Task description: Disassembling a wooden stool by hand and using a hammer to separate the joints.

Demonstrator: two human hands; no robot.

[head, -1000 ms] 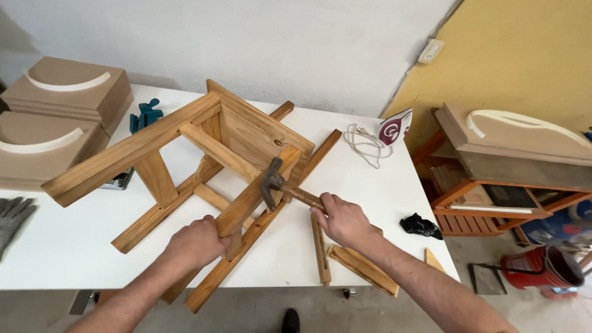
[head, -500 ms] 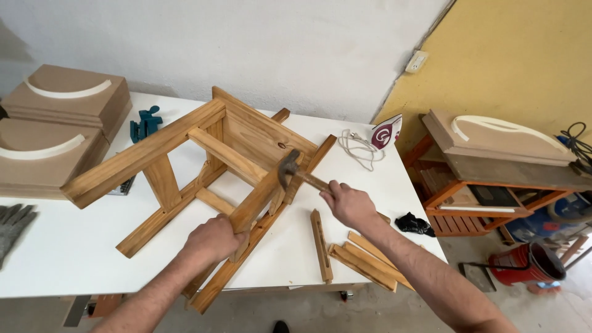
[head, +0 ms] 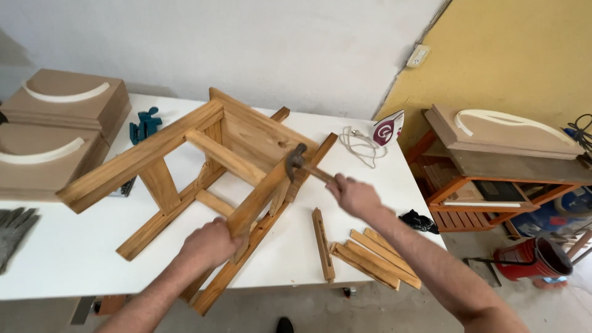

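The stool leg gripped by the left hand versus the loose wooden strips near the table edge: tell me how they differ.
The stool leg is thick and joined to the overturned stool frame; the loose strips are thin and separate. The leg slants up off the white table, clasped by the left hand; the strips lie flat, untouched. The right hand holds a hammer by the leg. Both are honey-coloured wood.

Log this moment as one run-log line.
left hand: grips stool leg | right hand: holds hammer at stool frame | loose wooden slats: on white table
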